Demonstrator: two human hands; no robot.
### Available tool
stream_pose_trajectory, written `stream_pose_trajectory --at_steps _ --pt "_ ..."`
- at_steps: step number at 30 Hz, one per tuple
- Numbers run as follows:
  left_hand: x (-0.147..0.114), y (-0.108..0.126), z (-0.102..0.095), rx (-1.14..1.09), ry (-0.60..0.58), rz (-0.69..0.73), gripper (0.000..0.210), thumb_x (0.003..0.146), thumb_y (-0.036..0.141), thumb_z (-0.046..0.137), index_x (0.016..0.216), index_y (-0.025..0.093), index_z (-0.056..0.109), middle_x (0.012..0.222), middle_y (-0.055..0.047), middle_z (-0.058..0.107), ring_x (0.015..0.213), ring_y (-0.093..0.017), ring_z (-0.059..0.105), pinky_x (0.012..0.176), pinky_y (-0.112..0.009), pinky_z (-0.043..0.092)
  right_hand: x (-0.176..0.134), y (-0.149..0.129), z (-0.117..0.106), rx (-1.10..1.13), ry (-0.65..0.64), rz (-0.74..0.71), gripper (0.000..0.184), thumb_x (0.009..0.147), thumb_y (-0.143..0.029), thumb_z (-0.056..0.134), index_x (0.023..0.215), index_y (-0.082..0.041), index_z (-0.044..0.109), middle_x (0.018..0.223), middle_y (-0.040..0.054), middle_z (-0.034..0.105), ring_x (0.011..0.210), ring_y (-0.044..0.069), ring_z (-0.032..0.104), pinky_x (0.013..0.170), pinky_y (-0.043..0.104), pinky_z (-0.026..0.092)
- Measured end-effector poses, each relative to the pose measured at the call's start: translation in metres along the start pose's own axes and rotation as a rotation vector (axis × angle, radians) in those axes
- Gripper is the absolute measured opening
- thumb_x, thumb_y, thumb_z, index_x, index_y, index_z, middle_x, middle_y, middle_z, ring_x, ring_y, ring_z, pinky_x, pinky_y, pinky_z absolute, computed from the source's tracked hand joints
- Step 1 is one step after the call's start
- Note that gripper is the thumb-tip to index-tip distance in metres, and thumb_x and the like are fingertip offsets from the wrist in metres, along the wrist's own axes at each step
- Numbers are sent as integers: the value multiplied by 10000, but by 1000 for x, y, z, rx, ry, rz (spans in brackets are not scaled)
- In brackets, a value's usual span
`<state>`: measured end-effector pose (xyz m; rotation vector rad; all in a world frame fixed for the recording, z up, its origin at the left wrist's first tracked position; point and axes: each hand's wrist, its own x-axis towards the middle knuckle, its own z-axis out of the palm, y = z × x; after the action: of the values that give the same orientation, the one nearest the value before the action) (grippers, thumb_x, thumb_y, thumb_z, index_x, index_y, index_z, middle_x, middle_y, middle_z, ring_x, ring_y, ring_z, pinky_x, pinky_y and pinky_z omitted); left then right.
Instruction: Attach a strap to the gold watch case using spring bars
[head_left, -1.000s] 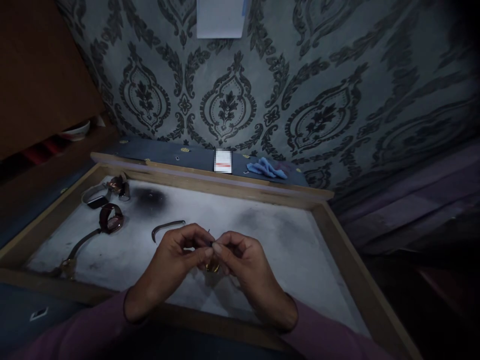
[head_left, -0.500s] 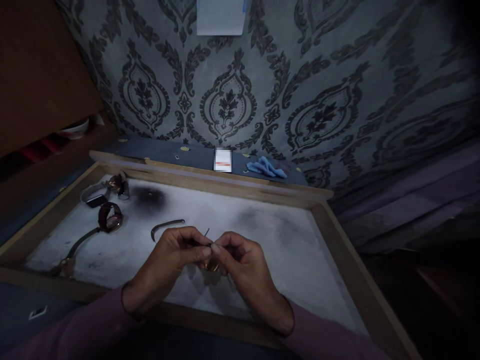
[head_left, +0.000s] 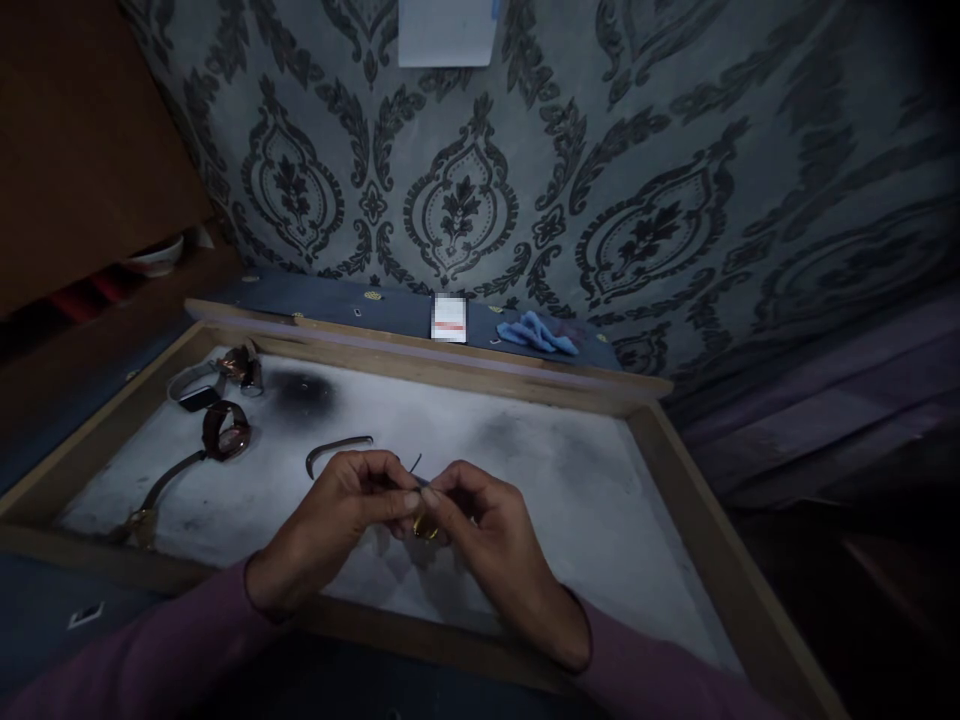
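My left hand [head_left: 349,515] and my right hand [head_left: 487,530] meet above the white bottom of the tray, thumbs and fingertips pinched together. Between them is a small shiny gold-coloured watch [head_left: 425,526], mostly covered by the fingers, so its details cannot be made out. A thin dark strip [head_left: 416,463] sticks up just behind the fingertips; whether it joins the watch is hidden. Just beyond my left hand lies a loose curved watch strap [head_left: 337,444].
The wooden tray [head_left: 420,352] has raised sides. At its left lie a brown watch [head_left: 225,430], a gold watch with a dark strap [head_left: 142,520], and other watches [head_left: 199,398]. Behind the rim are a blue cloth [head_left: 538,332] and a small blurred white box [head_left: 449,318] by the patterned wall.
Both hands keep their pinch on the watch, with only a slight shift of the fingers. The whole view has moved a little; the things in the tray lie as before.
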<state>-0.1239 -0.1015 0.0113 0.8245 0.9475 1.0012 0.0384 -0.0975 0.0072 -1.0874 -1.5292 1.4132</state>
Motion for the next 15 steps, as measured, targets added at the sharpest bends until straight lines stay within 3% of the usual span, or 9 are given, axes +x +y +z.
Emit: stream_pose_trajectory --at_steps 8,15 --pt "-3 1 1 -43 -54 -5 96 674 165 753 664 121 668 577 7 645 509 -68 542 530 -177 433 -3 -1 -1 -156 24 -140 202 875 -258 565 691 -176 569 626 -4 583 567 124 530 530 240 421" --pt "-4 -4 3 -144 -38 -77 111 678 186 768 683 130 672 579 6 631 541 -70 545 545 -168 422 -6 2 4 -121 75 -106 212 883 -280 560 694 -184 551 636 1 598 587 130 530 530 240 407"
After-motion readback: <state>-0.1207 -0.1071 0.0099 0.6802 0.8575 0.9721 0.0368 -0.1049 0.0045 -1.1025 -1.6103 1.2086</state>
